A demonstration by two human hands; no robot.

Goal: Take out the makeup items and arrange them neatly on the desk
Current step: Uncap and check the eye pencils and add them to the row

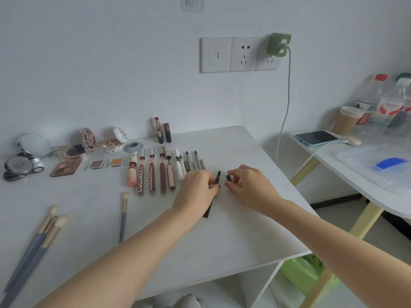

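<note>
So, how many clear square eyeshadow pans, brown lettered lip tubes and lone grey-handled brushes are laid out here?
Clear square single eyeshadow pans: 2
Brown lettered lip tubes: 2
Grey-handled brush lying alone: 1
Total: 5

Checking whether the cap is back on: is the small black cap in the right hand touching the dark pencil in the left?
Apart. The head view shows bare desk between the cap and the pencil.

A plain white wall (111,63) carries a row of sockets (240,54) with a green charger (279,45). A second white table (355,174) on yellow legs stands right of the desk (222,230).
</note>
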